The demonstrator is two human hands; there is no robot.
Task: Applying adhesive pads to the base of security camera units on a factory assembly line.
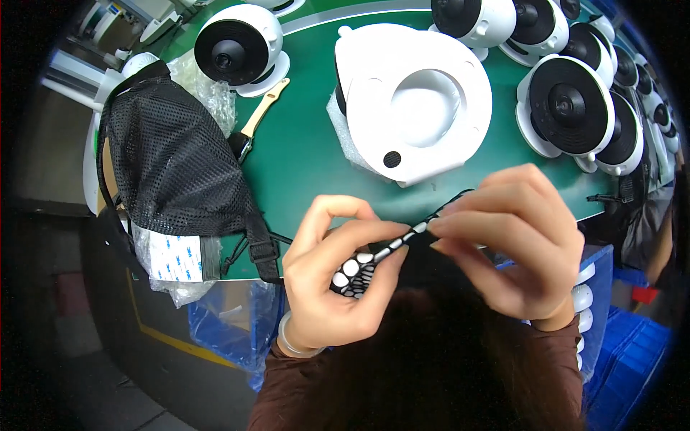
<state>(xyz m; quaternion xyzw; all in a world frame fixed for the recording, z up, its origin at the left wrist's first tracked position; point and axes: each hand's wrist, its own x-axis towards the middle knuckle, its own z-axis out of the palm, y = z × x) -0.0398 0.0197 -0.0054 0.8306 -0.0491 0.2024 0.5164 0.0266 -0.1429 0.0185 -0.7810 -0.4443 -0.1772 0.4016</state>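
Over the green table (302, 165), left hand (332, 287) and right hand (521, 241) curl, fingers pinching a black sticker strip (381, 255).

Black-and-white patterned strip (374, 255): lower end hidden inside left hand (334, 287). Camera units (650, 93) at right rim: cut off, blurred. Blue bin (230, 320): contents indiscernible.

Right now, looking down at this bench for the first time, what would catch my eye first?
First the two bare hands at the middle: the left hand and right hand pinch a black strip dotted with white oval pads. Behind them, a large white round plastic housing lies on the green table. Round white cameras with black faces line the right side, and a black mesh bag lies at the left.
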